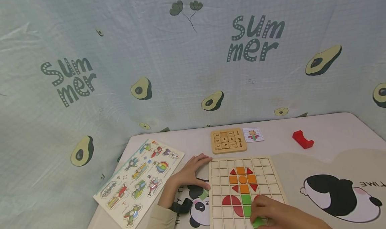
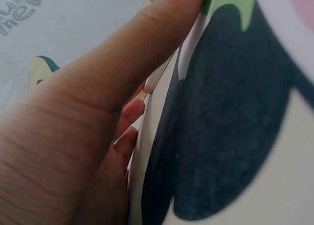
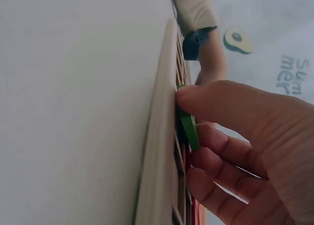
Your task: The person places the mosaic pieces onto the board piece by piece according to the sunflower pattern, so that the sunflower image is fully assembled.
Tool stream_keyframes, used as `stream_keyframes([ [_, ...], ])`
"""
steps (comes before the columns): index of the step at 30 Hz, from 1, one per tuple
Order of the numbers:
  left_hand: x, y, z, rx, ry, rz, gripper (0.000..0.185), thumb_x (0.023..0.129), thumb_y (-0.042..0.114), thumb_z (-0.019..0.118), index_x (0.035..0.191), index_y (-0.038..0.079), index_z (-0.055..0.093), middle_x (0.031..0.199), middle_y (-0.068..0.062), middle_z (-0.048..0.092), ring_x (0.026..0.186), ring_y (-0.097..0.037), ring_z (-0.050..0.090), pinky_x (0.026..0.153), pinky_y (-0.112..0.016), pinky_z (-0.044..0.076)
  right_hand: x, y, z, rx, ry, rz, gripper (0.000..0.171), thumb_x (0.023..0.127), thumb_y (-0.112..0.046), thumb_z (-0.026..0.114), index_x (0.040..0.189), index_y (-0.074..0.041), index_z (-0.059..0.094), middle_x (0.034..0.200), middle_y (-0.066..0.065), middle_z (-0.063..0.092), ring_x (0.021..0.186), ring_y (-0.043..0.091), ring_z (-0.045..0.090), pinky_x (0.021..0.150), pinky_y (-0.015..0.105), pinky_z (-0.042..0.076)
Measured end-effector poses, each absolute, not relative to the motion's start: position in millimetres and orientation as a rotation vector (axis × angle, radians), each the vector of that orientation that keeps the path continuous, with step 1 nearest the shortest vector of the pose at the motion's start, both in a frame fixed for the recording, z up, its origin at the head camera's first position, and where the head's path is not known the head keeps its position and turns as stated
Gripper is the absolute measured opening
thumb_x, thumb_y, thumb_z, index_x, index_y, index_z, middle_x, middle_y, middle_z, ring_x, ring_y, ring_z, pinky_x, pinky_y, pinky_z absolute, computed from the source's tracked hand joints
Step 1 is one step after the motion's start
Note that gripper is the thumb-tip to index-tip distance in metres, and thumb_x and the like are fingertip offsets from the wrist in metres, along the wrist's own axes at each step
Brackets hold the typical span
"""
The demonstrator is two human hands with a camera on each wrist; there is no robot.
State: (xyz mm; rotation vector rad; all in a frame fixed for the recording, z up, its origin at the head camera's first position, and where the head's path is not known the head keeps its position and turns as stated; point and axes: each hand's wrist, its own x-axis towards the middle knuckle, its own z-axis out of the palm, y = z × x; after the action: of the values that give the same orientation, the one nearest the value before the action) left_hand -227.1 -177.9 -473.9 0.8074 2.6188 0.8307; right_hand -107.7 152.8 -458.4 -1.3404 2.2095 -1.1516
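Nearest of all, the right hand sits at the near edge of the wooden grid board, thumb and fingers pinching a green tile that stands tilted against the board's cells; the right wrist view shows the green tile edge-on between thumb and forefinger, part in and part out of a cell as far as the blur allows. Just left of it on the board lie more green squares and red half-rounds, and farther up an orange cross with red triangles.

The left hand lies flat at the board's far left corner, fingers fairly straight and pressed along its edge, holding nothing. To its left a picture puzzle of vehicles lies on the table mat.

Beyond the grid board sits a small wooden number slide puzzle, with a pattern card just to its right. Well apart on the far right lies a red block. Behind everything hangs an avocado-print cloth.
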Motion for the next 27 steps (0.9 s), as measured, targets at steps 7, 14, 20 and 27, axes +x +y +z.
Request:
stream_keyframes([
  [7, -227, -178, -473, 0.813, 2.629, 0.823, 0.094, 0.062, 0.045, 0.083, 0.143, 0.03, 0.035, 0.15, 0.003, 0.029, 0.144, -0.02, 0.013, 0.118, -0.045, 0.008, -106, 145, -458, -1.341, 2.329, -1.063, 0.015, 0.092, -0.036, 0.054, 0.103, -0.031, 0.062, 0.103, -0.015, 0.052, 0.097, -0.001, 0.046, 0.07, 0.012, 0.051],
  [14, -227, -177, -473, 0.808, 2.627, 0.825, 0.094, 0.062, 0.046, 0.083, 0.142, 0.03, 0.036, 0.15, 0.003, 0.028, 0.144, -0.021, 0.014, 0.117, -0.047, 0.01, -106, 140, -459, -1.297, 2.368, -1.026, 0.017, 0.087, -0.043, 0.058, 0.1, -0.032, 0.063, 0.101, -0.017, 0.053, 0.096, 0.0, 0.046, 0.072, 0.013, 0.051],
  [20, -227, -177, -474, 0.805, 2.625, 0.823, 0.094, 0.062, 0.046, 0.083, 0.142, 0.03, 0.036, 0.15, 0.003, 0.029, 0.144, -0.021, 0.014, 0.118, -0.046, 0.01, -106, 142, -460, -1.281, 2.311, -1.065, 0.022, 0.084, -0.043, 0.062, 0.103, -0.033, 0.064, 0.102, -0.017, 0.052, 0.097, -0.001, 0.046, 0.072, 0.012, 0.051],
  [27, -228, -177, -472, 0.819, 2.618, 0.834, 0.095, 0.062, 0.045, 0.083, 0.143, 0.028, 0.036, 0.15, 0.002, 0.029, 0.144, -0.021, 0.015, 0.118, -0.045, 0.008, -107, 141, -461, -1.333, 2.313, -1.089, 0.02, 0.088, -0.039, 0.059, 0.103, -0.029, 0.066, 0.1, -0.016, 0.053, 0.096, -0.001, 0.046, 0.071, 0.012, 0.051],
])
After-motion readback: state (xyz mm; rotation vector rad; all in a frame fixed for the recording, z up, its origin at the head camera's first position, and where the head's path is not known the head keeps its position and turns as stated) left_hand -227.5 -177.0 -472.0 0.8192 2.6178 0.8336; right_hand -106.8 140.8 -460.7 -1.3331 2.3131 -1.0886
